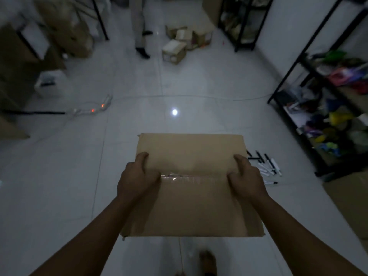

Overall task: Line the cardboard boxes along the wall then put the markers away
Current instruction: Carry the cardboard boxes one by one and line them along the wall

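Observation:
A brown taped cardboard box (191, 200) is held above the tiled floor in front of me. My left hand (137, 176) grips its left side and my right hand (246, 179) grips its right side, thumbs on top near the shiny tape seam. Several black and white markers (267, 166) lie scattered on the floor just right of the box. More small cardboard boxes (179, 46) lie jumbled on the floor farther ahead.
A black shelf rack (328, 108) full of colourful items lines the right wall, and another rack (239, 22) stands at the back. A person's legs (140, 30) stand ahead. Power strips and cables (93, 108) cross the floor on the left, near stacked boxes (65, 26).

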